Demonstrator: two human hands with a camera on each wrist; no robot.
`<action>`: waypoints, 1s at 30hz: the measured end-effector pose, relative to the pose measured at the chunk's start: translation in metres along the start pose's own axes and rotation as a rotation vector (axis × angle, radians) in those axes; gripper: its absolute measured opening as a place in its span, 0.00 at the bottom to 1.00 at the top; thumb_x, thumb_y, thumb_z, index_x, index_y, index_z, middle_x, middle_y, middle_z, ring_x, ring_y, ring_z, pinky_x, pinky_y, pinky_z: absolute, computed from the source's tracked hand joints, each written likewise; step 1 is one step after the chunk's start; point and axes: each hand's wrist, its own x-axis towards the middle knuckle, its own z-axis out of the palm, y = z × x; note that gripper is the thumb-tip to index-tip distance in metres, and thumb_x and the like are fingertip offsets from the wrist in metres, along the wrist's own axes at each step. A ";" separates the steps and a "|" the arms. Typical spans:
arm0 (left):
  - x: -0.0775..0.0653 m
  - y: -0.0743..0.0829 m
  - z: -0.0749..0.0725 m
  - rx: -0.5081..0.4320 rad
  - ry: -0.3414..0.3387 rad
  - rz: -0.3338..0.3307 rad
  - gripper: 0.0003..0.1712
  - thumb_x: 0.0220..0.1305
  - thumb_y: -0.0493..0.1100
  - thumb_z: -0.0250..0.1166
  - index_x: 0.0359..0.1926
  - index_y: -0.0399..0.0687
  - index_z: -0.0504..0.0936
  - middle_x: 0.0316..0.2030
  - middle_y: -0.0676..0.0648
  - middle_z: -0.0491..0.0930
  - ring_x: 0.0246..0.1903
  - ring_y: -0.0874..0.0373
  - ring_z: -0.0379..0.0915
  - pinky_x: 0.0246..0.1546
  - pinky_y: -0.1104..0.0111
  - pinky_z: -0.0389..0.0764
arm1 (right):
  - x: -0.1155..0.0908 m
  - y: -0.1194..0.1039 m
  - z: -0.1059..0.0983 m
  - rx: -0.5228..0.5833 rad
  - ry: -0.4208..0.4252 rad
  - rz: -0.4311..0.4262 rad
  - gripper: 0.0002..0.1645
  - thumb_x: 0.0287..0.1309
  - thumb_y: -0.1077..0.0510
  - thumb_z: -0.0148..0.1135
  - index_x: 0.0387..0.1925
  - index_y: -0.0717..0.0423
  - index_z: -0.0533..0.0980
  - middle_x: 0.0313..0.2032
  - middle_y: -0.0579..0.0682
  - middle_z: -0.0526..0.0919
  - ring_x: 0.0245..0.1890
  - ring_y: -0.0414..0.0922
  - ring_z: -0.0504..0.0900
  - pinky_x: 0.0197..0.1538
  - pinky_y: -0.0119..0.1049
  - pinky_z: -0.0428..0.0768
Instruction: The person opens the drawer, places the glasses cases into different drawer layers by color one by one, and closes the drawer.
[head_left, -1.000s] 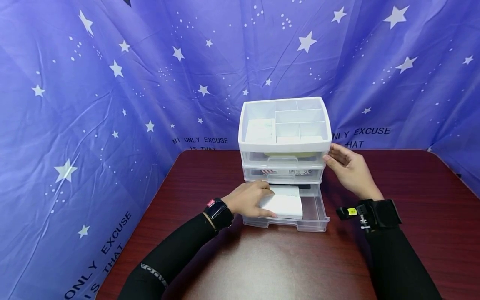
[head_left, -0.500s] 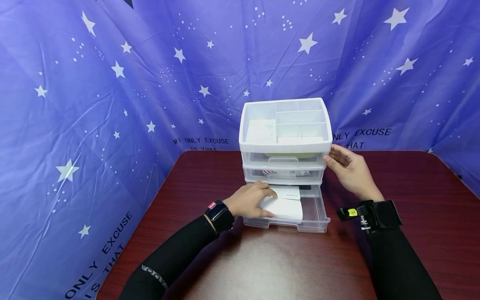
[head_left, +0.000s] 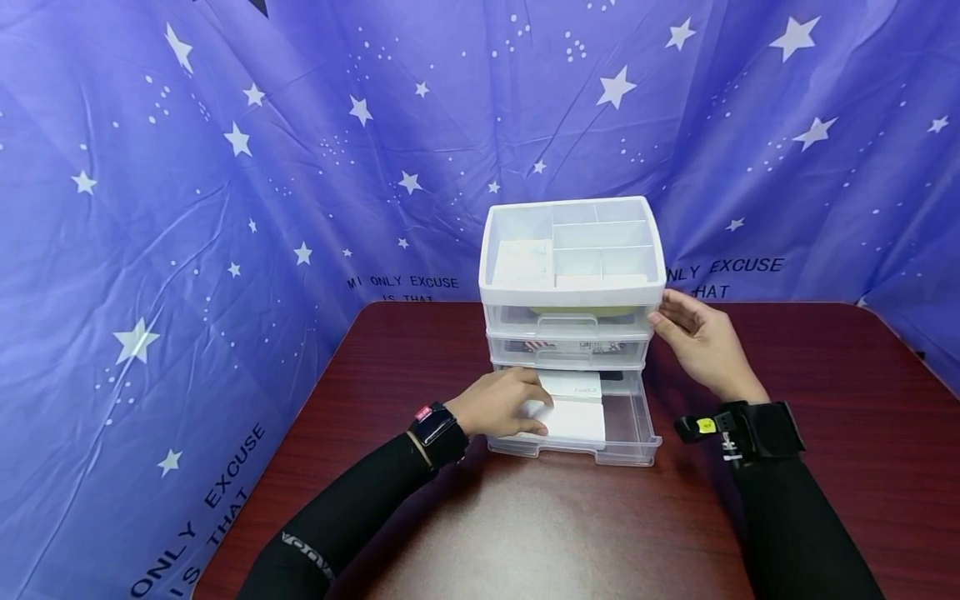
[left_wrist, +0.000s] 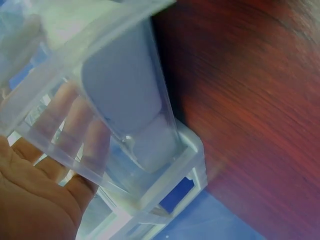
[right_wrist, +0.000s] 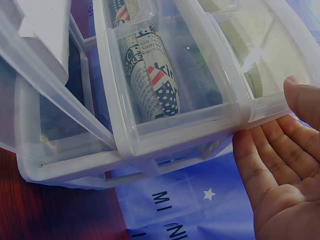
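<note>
A clear plastic drawer [head_left: 630, 454] is pulled out at the bottom of a white drawer organizer [head_left: 570, 296]. Inside it lies a flat white box [head_left: 577, 423], with another white, lettered box [head_left: 573, 384] behind. My left hand [head_left: 497, 404] reaches over the drawer's left side, its fingers loosely bent at the front box's left edge. Through the clear plastic, the left wrist view shows those fingers and a pale box [left_wrist: 122, 75]. At the organizer's right front corner, my right hand [head_left: 708, 346] rests its thumb on the front and its extended fingers along the side.
Closed above the open drawer, the middle drawer holds a newspaper-print item [right_wrist: 155, 80]; the top drawer holds something yellowish [head_left: 585, 311]. A divided tray [head_left: 600, 235] tops the organizer. Everything stands on a dark red table [head_left: 405, 358] before a starry blue curtain [head_left: 420, 150].
The front white box has settled flatter in the drawer, and the left hand's fingers have eased slightly away from it. The right hand stays at the organizer's corner.
</note>
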 end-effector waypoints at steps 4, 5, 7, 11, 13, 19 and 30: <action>0.000 -0.001 0.001 0.002 0.005 0.010 0.22 0.55 0.64 0.69 0.47 0.61 0.86 0.40 0.59 0.76 0.39 0.68 0.70 0.38 0.74 0.75 | 0.000 0.000 0.000 0.009 -0.001 -0.004 0.25 0.65 0.62 0.61 0.61 0.70 0.70 0.49 0.63 0.79 0.47 0.31 0.77 0.46 0.19 0.76; 0.000 -0.001 0.002 0.000 0.007 0.010 0.22 0.55 0.64 0.69 0.46 0.61 0.86 0.40 0.59 0.76 0.39 0.68 0.70 0.37 0.74 0.75 | 0.000 0.000 0.000 0.009 -0.002 -0.002 0.25 0.65 0.62 0.61 0.61 0.69 0.70 0.50 0.64 0.78 0.47 0.31 0.77 0.46 0.19 0.75; 0.000 -0.002 0.002 -0.006 0.009 0.012 0.22 0.55 0.64 0.69 0.46 0.60 0.86 0.40 0.59 0.77 0.39 0.68 0.70 0.38 0.74 0.75 | 0.000 0.001 0.000 0.009 -0.003 0.000 0.26 0.65 0.62 0.61 0.61 0.69 0.70 0.50 0.65 0.78 0.47 0.30 0.77 0.46 0.19 0.75; 0.000 -0.003 0.003 -0.021 0.010 0.012 0.22 0.55 0.64 0.69 0.47 0.60 0.86 0.40 0.59 0.77 0.40 0.67 0.70 0.39 0.74 0.75 | 0.000 0.000 0.000 0.002 -0.002 0.001 0.26 0.65 0.64 0.61 0.61 0.69 0.70 0.50 0.66 0.78 0.47 0.30 0.76 0.46 0.18 0.75; 0.000 -0.003 0.004 -0.026 0.009 0.012 0.23 0.55 0.64 0.69 0.47 0.60 0.86 0.40 0.59 0.77 0.41 0.67 0.70 0.40 0.73 0.75 | -0.001 -0.003 0.000 0.001 -0.003 -0.002 0.25 0.65 0.65 0.61 0.61 0.71 0.69 0.50 0.67 0.77 0.47 0.29 0.76 0.46 0.17 0.75; -0.001 -0.003 0.003 -0.020 0.014 0.024 0.21 0.58 0.63 0.68 0.47 0.59 0.86 0.40 0.58 0.77 0.40 0.67 0.70 0.39 0.74 0.75 | -0.004 -0.028 0.002 0.008 -0.010 -0.015 0.24 0.64 0.69 0.59 0.59 0.78 0.68 0.49 0.72 0.76 0.46 0.30 0.76 0.45 0.17 0.74; -0.005 0.003 -0.005 -0.005 0.031 0.057 0.18 0.70 0.58 0.58 0.46 0.56 0.87 0.40 0.56 0.77 0.42 0.65 0.71 0.43 0.72 0.75 | -0.005 -0.031 0.003 -0.002 -0.007 -0.012 0.24 0.65 0.68 0.59 0.59 0.76 0.69 0.49 0.71 0.76 0.46 0.30 0.76 0.45 0.18 0.75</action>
